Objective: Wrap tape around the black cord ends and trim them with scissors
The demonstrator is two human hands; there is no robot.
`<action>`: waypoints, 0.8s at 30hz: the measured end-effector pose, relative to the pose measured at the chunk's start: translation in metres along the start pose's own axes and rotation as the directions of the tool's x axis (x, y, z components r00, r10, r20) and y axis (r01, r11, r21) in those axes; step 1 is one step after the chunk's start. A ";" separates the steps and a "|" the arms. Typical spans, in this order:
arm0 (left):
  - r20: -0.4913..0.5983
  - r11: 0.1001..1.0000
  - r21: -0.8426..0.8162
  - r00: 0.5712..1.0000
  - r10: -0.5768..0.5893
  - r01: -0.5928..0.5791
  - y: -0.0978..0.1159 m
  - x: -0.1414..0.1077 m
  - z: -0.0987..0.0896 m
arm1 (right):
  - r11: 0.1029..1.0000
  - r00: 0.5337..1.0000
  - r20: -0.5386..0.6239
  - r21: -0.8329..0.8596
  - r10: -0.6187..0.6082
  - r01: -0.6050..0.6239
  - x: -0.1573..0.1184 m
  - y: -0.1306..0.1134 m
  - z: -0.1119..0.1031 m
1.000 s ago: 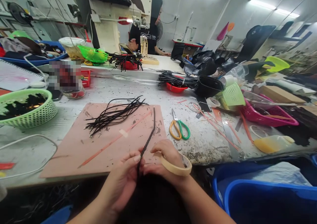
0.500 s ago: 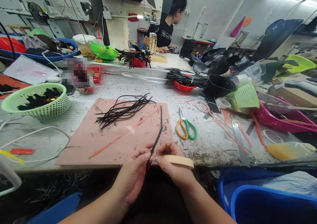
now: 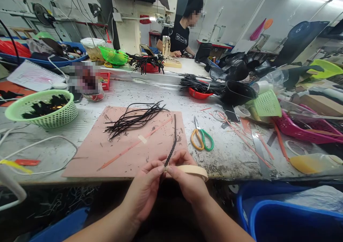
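A black braided cord [image 3: 173, 145] rises from my fingertips and lies over the right part of a pink board [image 3: 91, 152]. My left hand [image 3: 147, 183] is closed on the cord near its lower part. My right hand [image 3: 187, 179] is pinched against it at the board's front edge, with a roll of cream tape [image 3: 199, 171] in its grip. The tips of both thumbs almost meet at the cord. Behind, several thin black cords [image 3: 134, 119] lie in a loose bundle on the board. Scissors [image 3: 202, 138] with orange and green handles lie right of the board.
Left stands a green basket [image 3: 53, 119] of black pieces. Red bowls of black cords [image 3: 199, 93] are farther back. On the right lie a steel ruler [image 3: 259, 154], a bottle [image 3: 313, 163] and a magenta basket [image 3: 302, 127]. Blue bins [image 3: 294, 213] stand below. A person [image 3: 182, 35] sits beyond.
My right hand has moved slightly left, bringing its thumb against the cord beside my left thumb. The tape roll has shifted and tilted a little with it. The view has moved slightly.
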State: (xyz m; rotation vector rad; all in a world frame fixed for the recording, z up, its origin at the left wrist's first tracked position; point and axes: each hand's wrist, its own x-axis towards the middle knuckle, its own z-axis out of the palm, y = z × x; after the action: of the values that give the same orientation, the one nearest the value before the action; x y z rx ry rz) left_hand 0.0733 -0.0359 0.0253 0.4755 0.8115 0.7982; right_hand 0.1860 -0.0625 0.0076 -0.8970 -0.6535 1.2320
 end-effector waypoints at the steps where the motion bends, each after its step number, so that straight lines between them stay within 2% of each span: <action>1: -0.003 1.000 0.000 1.000 0.000 0.000 0.000 0.000 0.000 | 1.000 1.000 -0.004 -0.008 -0.003 0.003 0.000 0.000 0.000; 6: -0.010 0.999 0.032 1.000 0.010 -0.010 -0.001 0.001 0.000 | 0.999 0.999 -0.033 -0.033 -0.001 0.000 0.002 0.002 -0.001; 10: -0.002 0.966 0.218 0.989 0.145 -0.141 -0.002 0.002 -0.006 | 0.990 0.997 -0.051 -0.122 0.059 -0.065 0.003 0.000 -0.003; 13: 0.075 0.843 0.435 0.946 0.317 -0.317 0.001 0.001 -0.009 | 0.960 0.994 -0.097 -0.270 0.057 -0.081 0.002 -0.003 -0.002; 16: 0.157 0.713 0.574 0.908 0.388 -0.404 0.006 0.000 -0.009 | 0.938 0.991 -0.131 -0.337 0.037 -0.079 0.000 -0.005 -0.001; 17: 0.157 0.709 0.582 0.911 0.382 -0.398 0.008 -0.001 -0.008 | 0.933 0.991 -0.129 -0.352 0.025 -0.069 0.000 -0.005 0.000; 19: 0.117 0.782 0.524 0.938 0.326 -0.337 0.009 -0.001 -0.007 | 0.921 0.996 -0.085 -0.389 -0.029 -0.006 0.000 -0.005 -0.001; 22: 0.092 0.930 0.330 0.986 0.140 -0.163 0.010 0.000 -0.005 | 0.915 0.992 0.035 -0.384 -0.122 0.126 0.003 -0.007 -0.005; 24: 0.124 0.970 0.234 0.992 0.032 -0.061 0.010 0.000 -0.003 | 0.925 0.985 0.103 -0.343 -0.137 0.165 0.006 -0.009 -0.007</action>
State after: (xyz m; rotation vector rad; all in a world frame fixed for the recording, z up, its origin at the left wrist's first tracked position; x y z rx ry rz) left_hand 0.0664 -0.0296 0.0298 0.7512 0.7906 0.7116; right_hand 0.1979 -0.0593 0.0109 -1.0747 -1.0087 1.0306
